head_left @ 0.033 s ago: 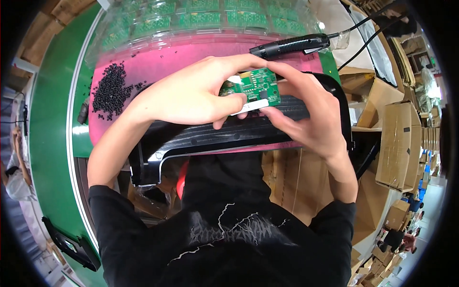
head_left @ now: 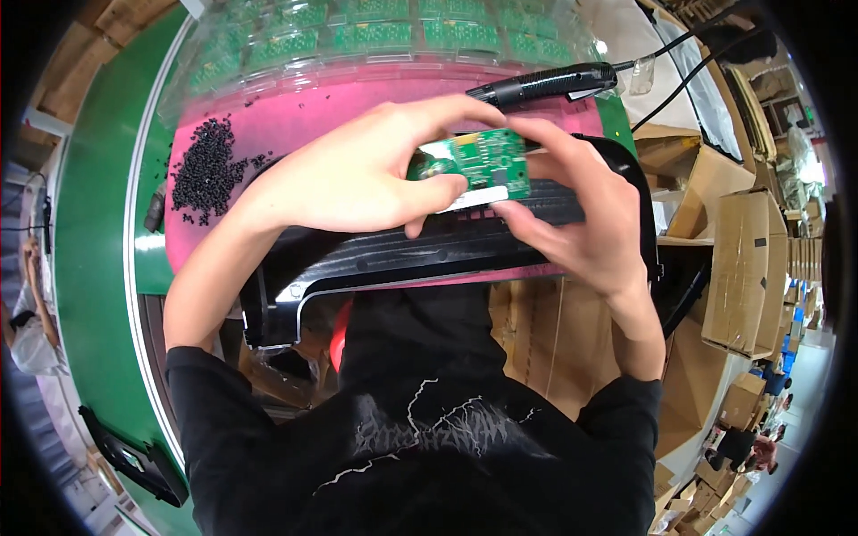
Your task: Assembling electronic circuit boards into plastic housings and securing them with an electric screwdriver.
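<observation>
A green circuit board (head_left: 490,163) with a white strip along its near edge is held up above a long black plastic housing (head_left: 375,259). My left hand (head_left: 357,174) grips the board's left side, its thumb across the board's face and its index finger arched over the far edge. Around the right end curls my right hand (head_left: 585,196), thumb at the near corner and index finger by the far corner; its other fingers are partly hidden behind the board. The housing lies on a pink mat (head_left: 277,112), partly covered by my hands and forearms.
A pile of small black screws (head_left: 207,170) lies on the mat's left. Clear plastic trays (head_left: 375,40) of green boards stand at the back. A black electric screwdriver (head_left: 545,85) with a cable lies behind my right hand. Cardboard boxes (head_left: 742,268) stand at the right.
The circuit board has shifted slightly to the right and is a little blurred now. Both hands keep nearly the same grip; the housing and tools have not moved.
</observation>
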A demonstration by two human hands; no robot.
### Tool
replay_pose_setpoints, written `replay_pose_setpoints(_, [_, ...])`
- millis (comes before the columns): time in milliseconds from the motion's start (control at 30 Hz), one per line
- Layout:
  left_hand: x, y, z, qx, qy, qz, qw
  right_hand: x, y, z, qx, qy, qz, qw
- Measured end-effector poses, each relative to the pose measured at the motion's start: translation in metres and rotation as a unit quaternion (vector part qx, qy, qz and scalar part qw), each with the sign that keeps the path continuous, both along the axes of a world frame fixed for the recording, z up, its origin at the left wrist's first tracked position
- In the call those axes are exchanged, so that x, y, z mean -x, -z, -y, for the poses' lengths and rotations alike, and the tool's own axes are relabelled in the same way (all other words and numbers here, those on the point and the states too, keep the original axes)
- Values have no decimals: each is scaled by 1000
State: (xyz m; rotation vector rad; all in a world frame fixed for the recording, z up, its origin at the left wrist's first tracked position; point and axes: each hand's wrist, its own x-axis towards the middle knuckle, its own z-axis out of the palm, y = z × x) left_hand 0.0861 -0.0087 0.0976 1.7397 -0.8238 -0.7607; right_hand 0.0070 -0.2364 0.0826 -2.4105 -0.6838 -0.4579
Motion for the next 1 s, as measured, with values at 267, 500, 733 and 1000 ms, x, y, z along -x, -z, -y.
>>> replay_pose_setpoints(267, [-1, 38, -7, -9, -72, 223, 972, 7, 33, 28, -146, 88, -112, 979])
replay_pose_setpoints(500, [-3, 58, -7, -127, -20, 266, 955, -5, 65, 35, -80, 26, -155, 984])
replay_pose_setpoints(733, [0, 58, -5, -174, -4, 301, 938, -7, 66, 34, -54, 30, -174, 983])
replay_pose_setpoints(1000, [0, 58, -5, -190, 7, 319, 929, -6, 69, 35, -46, 37, -169, 984])
